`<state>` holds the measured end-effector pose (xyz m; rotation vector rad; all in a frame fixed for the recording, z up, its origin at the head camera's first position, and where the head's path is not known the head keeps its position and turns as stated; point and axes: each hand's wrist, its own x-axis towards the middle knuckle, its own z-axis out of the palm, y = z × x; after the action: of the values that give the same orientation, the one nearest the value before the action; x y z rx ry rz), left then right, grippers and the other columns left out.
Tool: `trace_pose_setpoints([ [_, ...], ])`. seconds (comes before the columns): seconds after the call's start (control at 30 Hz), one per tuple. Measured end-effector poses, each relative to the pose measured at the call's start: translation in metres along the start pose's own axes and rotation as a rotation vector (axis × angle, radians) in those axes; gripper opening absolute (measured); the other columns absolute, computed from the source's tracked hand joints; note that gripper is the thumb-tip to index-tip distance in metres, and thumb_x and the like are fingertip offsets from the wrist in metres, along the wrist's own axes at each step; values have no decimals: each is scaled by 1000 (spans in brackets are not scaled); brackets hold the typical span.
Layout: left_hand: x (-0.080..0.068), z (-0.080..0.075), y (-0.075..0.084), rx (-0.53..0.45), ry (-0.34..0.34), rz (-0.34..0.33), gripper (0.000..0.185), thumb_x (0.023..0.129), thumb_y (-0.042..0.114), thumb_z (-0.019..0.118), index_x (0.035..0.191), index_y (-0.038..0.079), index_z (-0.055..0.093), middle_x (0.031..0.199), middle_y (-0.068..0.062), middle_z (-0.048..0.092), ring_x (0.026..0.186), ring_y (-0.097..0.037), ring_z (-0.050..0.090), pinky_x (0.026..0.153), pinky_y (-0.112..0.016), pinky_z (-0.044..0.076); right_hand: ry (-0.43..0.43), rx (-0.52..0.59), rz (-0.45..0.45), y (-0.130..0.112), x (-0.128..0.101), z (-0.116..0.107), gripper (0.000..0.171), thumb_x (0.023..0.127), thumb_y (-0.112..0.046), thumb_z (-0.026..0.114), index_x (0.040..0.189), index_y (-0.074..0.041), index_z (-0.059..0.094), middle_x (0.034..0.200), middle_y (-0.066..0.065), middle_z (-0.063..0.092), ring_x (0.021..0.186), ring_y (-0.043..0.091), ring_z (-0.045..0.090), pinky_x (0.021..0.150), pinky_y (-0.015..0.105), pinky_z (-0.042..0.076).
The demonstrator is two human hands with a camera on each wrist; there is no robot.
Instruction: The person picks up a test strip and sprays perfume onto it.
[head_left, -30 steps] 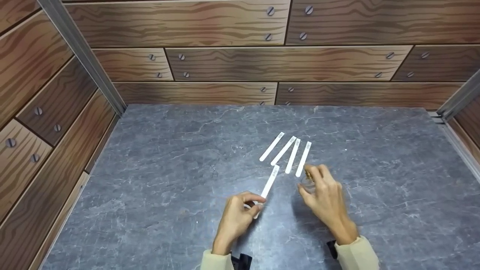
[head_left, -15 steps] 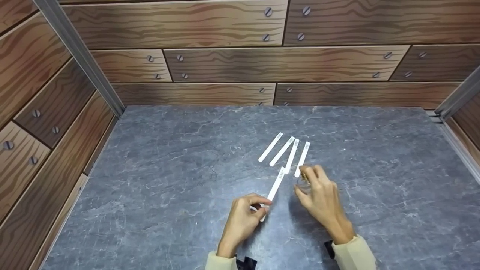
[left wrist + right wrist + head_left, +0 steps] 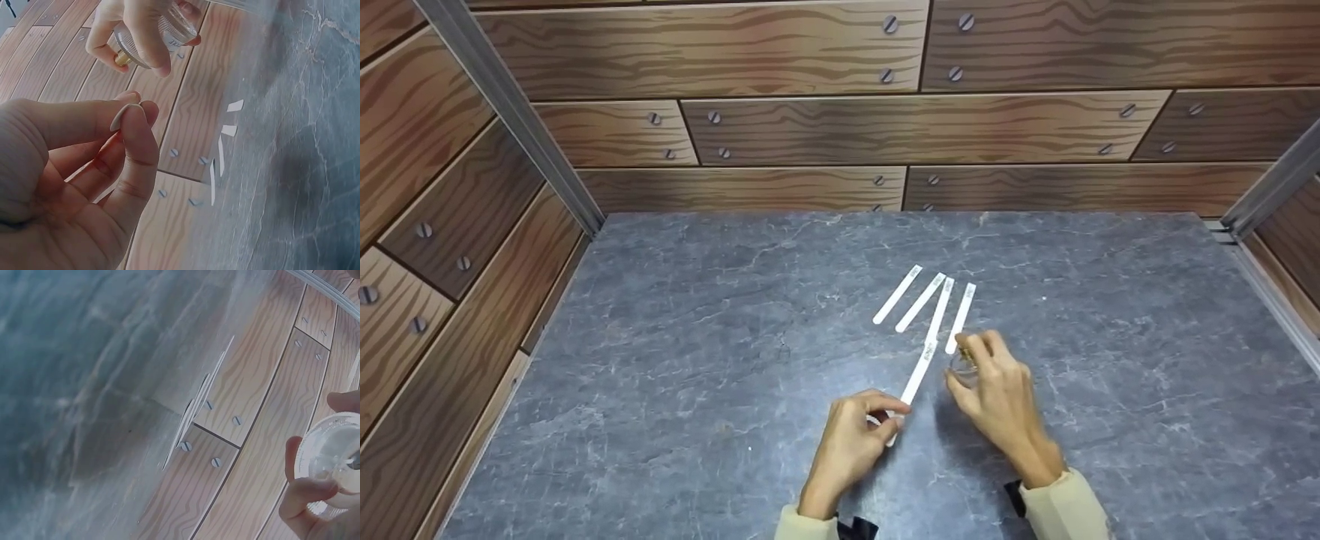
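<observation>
My left hand (image 3: 855, 439) pinches the near end of a white paper test strip (image 3: 919, 375) between thumb and fingers. The strip points away from me, and its far end, with small dark print, overlaps a lying strip (image 3: 941, 309) in the head view. Over in the left wrist view the held strip (image 3: 119, 119) shows as a bent edge at the fingertips. My right hand (image 3: 1001, 394) grips a clear ribbed-glass perfume bottle (image 3: 179, 29) with a gold spray nozzle (image 3: 122, 58), close to the strip. Fingers partly cover the bottle (image 3: 320, 455) in the right wrist view.
More white strips (image 3: 898, 295) lie side by side at a slant on the grey marbled table (image 3: 697, 337), just beyond the hands. Wood-patterned panels (image 3: 810, 127) wall the back and the sides, with metal rails (image 3: 521, 127) at the corners.
My left hand has shifted right with its strip, bringing the strip closer to the bottle. The right hand still grips the bottle, moved slightly left. The other strips lie as before.
</observation>
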<state>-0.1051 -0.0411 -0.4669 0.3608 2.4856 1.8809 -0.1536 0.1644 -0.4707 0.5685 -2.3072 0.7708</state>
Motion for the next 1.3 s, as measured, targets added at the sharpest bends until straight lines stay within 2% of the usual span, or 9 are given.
trace_pose_setpoints([
  [0.3,0,-1,0,20,-6,22,16,84,-11,72,95,-1,79,92,-2,75,75,-7,63,66,-22,55,6,-13,-26,-1,-1,2,47,65,6,84,107,0,62,88,13,58,61,29,63,48,41,56],
  [0.63,1,-2,1,20,-5,11,16,84,-11,72,96,-2,79,93,-3,75,74,-6,62,64,-22,55,8,3,-29,-1,1,3,49,64,9,83,108,1,62,87,12,57,60,27,63,48,37,55],
  [0.83,1,-3,0,19,3,21,16,84,-11,72,95,-3,79,92,-4,75,74,-6,62,66,-22,55,10,4,-21,-2,2,4,50,64,9,83,108,1,62,88,13,58,61,28,64,49,39,56],
  [1.07,0,-3,-1,15,8,27,15,84,-11,72,94,-3,79,92,-4,75,74,-6,61,65,-22,54,19,20,-6,-4,2,3,44,65,8,83,103,2,62,88,13,59,59,27,61,46,36,54],
  [1.3,1,-3,0,34,12,27,15,84,-11,72,94,-3,79,92,-3,75,76,-5,61,69,-23,55,49,-11,22,0,5,3,44,63,8,84,102,3,63,87,15,59,60,29,61,48,43,54],
])
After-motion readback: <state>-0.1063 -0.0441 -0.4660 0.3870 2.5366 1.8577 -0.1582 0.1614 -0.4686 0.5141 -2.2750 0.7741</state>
